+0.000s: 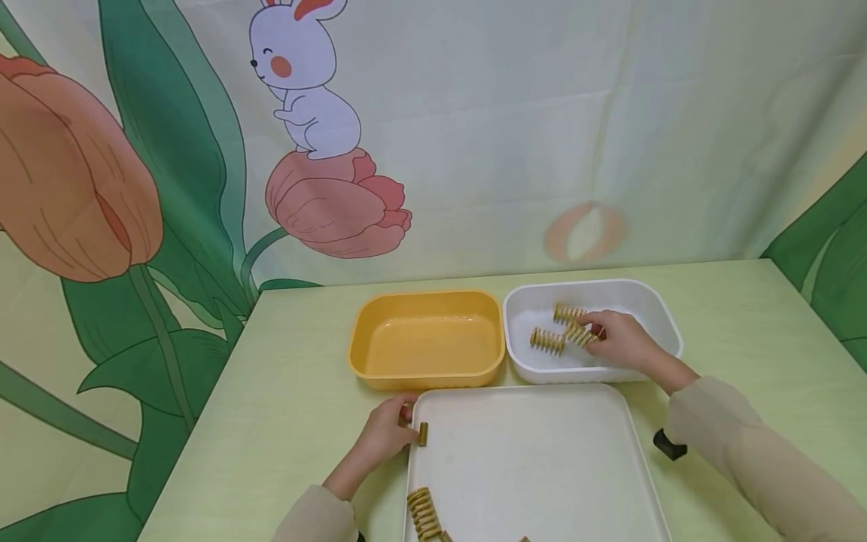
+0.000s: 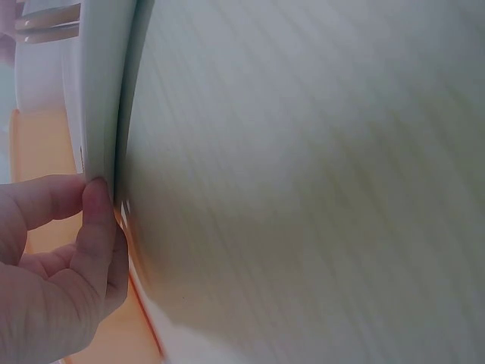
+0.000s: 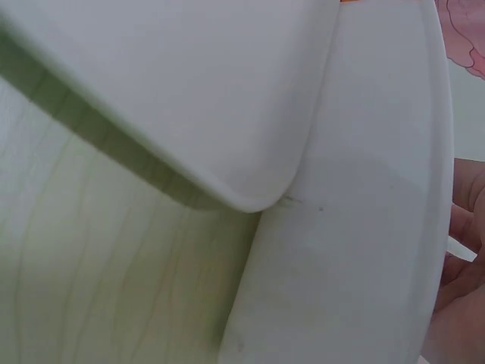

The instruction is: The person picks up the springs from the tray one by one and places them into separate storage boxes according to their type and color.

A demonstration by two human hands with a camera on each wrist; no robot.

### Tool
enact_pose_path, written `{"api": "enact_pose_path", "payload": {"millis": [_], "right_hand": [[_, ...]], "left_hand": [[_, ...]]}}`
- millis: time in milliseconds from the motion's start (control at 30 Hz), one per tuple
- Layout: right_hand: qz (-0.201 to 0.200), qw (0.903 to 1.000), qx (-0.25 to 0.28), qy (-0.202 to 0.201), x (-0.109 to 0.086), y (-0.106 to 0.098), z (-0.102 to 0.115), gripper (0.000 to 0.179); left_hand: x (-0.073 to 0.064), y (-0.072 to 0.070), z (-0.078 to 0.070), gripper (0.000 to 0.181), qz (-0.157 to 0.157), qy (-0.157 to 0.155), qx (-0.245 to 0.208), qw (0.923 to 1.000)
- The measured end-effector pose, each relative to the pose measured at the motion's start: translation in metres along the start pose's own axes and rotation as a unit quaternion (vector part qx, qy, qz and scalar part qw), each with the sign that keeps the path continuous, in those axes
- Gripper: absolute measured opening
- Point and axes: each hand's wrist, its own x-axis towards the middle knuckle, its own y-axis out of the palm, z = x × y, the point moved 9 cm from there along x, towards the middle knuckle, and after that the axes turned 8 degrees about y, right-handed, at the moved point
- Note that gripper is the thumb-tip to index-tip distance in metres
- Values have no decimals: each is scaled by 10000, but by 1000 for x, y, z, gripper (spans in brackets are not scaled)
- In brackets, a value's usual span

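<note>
My left hand [image 1: 386,433] pinches the left rim of the white tray [image 1: 528,459], beside a small brass-coloured spring [image 1: 423,433] lying inside. In the left wrist view the fingers [image 2: 95,227] lie against the tray wall [image 2: 102,98]. Over in the white bin [image 1: 650,301], my right hand [image 1: 619,340] pinches a gold coil spring [image 1: 580,334] between thumb and fingers. Two similar springs lie by it, one behind [image 1: 567,312] and one to the left [image 1: 546,341]. The right wrist view shows only part of that hand [image 3: 464,296] past the bin wall [image 3: 356,227]; the spring is hidden there.
A yellow bin [image 1: 427,373] stands left of the white one, both behind the tray. A larger spring [image 1: 424,514] lies at the tray's near left, with pieces cut off by the frame's bottom edge. A printed cloth [image 1: 474,135] hangs behind the table [image 1: 271,406].
</note>
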Motion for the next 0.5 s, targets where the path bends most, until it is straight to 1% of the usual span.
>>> {"api": "enact_pose_path", "payload": {"millis": [200, 500], "right_hand": [[41, 9999, 75, 76, 3, 2, -4, 39], [113, 9996, 67, 241, 9, 7, -14, 38]], "left_hand": [[0, 0, 0, 48, 13, 31, 100, 9999], [1, 0, 1, 48, 1, 59, 98, 9999]]}}
